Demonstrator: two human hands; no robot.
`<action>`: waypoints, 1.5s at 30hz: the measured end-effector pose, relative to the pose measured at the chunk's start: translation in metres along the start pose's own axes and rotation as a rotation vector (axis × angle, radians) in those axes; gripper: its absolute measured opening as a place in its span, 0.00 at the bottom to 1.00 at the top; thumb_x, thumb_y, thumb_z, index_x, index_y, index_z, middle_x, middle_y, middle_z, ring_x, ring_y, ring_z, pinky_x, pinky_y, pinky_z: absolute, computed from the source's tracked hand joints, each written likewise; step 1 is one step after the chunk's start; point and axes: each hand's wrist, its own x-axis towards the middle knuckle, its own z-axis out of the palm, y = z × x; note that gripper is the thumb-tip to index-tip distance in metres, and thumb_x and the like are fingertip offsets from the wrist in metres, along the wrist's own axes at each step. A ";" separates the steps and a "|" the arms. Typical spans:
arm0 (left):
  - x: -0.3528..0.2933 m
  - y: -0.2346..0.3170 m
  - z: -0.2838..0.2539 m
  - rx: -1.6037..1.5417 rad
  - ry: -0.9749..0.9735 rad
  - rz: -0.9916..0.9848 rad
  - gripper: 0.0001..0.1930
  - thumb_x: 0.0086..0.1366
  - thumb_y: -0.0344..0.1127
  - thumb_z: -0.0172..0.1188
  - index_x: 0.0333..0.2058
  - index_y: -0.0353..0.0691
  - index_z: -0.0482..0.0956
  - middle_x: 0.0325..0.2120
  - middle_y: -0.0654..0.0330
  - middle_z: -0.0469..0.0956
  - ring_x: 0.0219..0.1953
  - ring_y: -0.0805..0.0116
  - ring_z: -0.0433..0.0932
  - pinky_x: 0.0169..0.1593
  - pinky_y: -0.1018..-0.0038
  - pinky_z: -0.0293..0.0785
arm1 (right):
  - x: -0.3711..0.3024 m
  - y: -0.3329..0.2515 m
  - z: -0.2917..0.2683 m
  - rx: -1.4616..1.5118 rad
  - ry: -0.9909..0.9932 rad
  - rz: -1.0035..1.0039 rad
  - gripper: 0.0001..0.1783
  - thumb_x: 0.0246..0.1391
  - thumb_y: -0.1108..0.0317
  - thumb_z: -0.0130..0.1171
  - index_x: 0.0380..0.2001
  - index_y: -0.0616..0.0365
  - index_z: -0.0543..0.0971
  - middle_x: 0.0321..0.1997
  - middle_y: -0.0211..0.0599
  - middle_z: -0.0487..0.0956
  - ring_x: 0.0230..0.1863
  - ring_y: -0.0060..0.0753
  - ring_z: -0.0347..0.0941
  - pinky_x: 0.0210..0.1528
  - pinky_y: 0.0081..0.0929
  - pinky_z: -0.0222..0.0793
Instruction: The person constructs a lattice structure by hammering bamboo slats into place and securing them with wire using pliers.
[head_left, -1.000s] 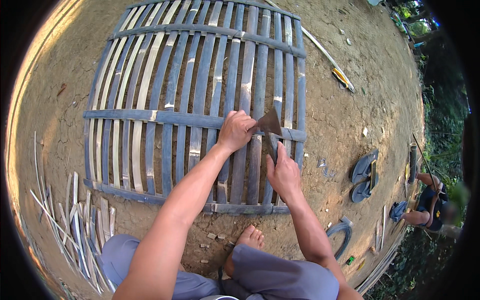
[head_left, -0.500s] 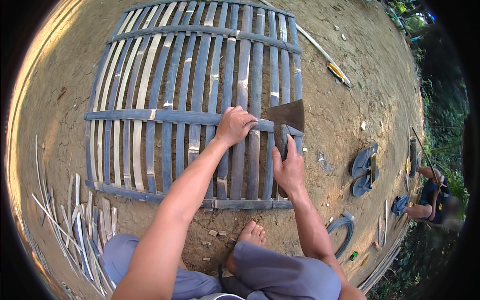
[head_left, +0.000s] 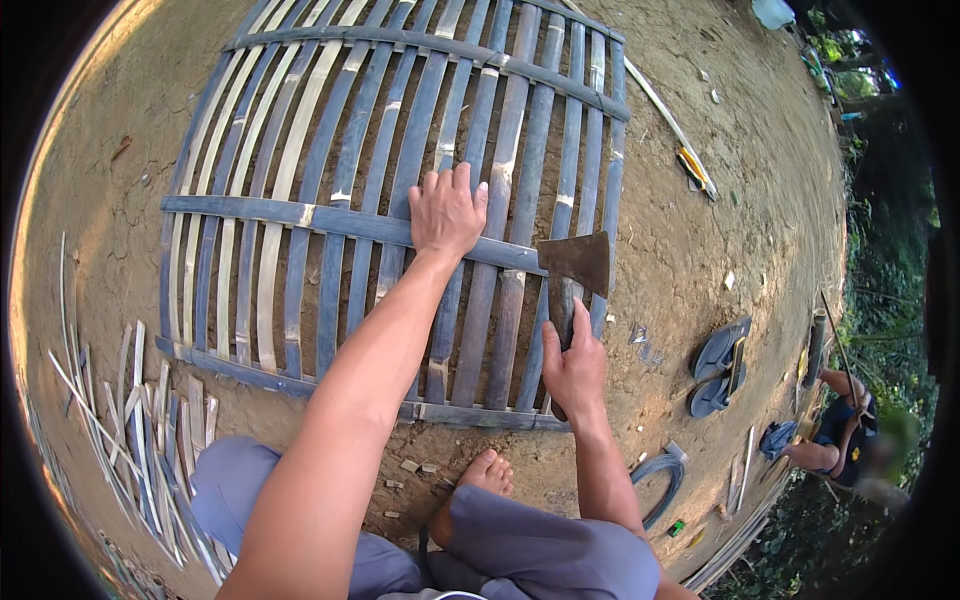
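In front of me lies a bamboo slat panel [head_left: 400, 105], its long grey-blue and pale strips fixed to several crosspieces. My left hand [head_left: 447, 212] rests with fingers stretched out over the middle crosspiece [head_left: 345, 222] and the slats beside it. My right hand [head_left: 575, 370] grips the dark handle of a hatchet [head_left: 578, 262]. The hatchet's broad brown blade points up and hangs over the right end of that crosspiece; whether it touches the bamboo I cannot tell.
Split bamboo strips [head_left: 150, 460] are heaped at the lower left. To the right lie a pair of flip-flops [head_left: 718, 368], a wire coil [head_left: 658, 490] and a yellow-and-black tool [head_left: 692, 168] beside a long pale strip. Another person [head_left: 838, 430] sits at the far right.
My left hand has moved left along the crosspiece and gone from closed fingers to stretched ones. The hatchet in my right hand sits slightly lower in view. The whole view has shifted a little.
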 end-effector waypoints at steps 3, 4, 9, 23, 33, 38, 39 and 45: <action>-0.001 0.003 -0.002 0.050 -0.050 -0.020 0.21 0.72 0.50 0.56 0.56 0.44 0.77 0.44 0.58 0.82 0.50 0.57 0.75 0.52 0.54 0.66 | 0.007 -0.010 -0.001 0.056 0.123 -0.133 0.28 0.65 0.68 0.61 0.63 0.70 0.68 0.42 0.63 0.84 0.41 0.65 0.84 0.40 0.48 0.79; 0.001 0.001 0.001 0.051 -0.013 -0.019 0.21 0.71 0.50 0.57 0.56 0.45 0.77 0.42 0.58 0.80 0.49 0.57 0.75 0.51 0.54 0.65 | 0.009 -0.014 -0.002 0.091 0.191 -0.198 0.28 0.64 0.69 0.62 0.63 0.71 0.68 0.43 0.63 0.84 0.42 0.64 0.84 0.40 0.46 0.79; 0.004 0.003 -0.004 0.085 -0.042 -0.041 0.21 0.69 0.49 0.58 0.55 0.46 0.77 0.40 0.58 0.78 0.47 0.57 0.74 0.49 0.55 0.65 | 0.003 -0.016 0.000 0.127 0.193 -0.211 0.29 0.65 0.74 0.60 0.65 0.74 0.65 0.45 0.58 0.83 0.41 0.51 0.85 0.43 0.39 0.79; 0.006 0.001 -0.001 0.091 -0.089 -0.041 0.23 0.67 0.48 0.58 0.57 0.46 0.76 0.42 0.58 0.77 0.48 0.57 0.73 0.50 0.55 0.64 | 0.012 -0.017 0.000 0.074 0.155 -0.126 0.29 0.64 0.69 0.63 0.63 0.71 0.68 0.38 0.61 0.84 0.35 0.62 0.84 0.34 0.44 0.79; 0.005 -0.001 0.000 0.086 -0.116 -0.050 0.23 0.68 0.47 0.57 0.58 0.46 0.75 0.42 0.59 0.77 0.48 0.58 0.72 0.51 0.55 0.64 | 0.026 -0.014 0.000 0.044 0.010 -0.048 0.31 0.65 0.71 0.61 0.68 0.63 0.64 0.38 0.61 0.84 0.33 0.57 0.85 0.33 0.43 0.78; 0.006 0.002 0.000 0.081 -0.108 -0.052 0.22 0.68 0.47 0.57 0.58 0.47 0.75 0.42 0.59 0.77 0.49 0.58 0.72 0.51 0.55 0.64 | 0.006 -0.001 0.006 0.047 0.190 -0.189 0.27 0.65 0.69 0.61 0.63 0.64 0.67 0.34 0.59 0.83 0.32 0.56 0.85 0.35 0.43 0.79; 0.007 0.003 0.001 0.075 -0.113 -0.049 0.22 0.68 0.47 0.57 0.58 0.47 0.75 0.42 0.59 0.77 0.49 0.58 0.72 0.51 0.55 0.64 | 0.009 0.007 0.017 -0.046 0.128 -0.185 0.26 0.66 0.68 0.61 0.63 0.64 0.67 0.34 0.60 0.83 0.32 0.58 0.84 0.35 0.44 0.78; 0.003 -0.003 0.001 0.068 -0.071 -0.050 0.22 0.68 0.47 0.57 0.58 0.47 0.74 0.42 0.59 0.77 0.48 0.58 0.72 0.50 0.55 0.64 | 0.036 -0.015 -0.001 0.062 0.007 -0.032 0.31 0.64 0.68 0.62 0.67 0.64 0.66 0.40 0.66 0.83 0.38 0.66 0.84 0.36 0.50 0.79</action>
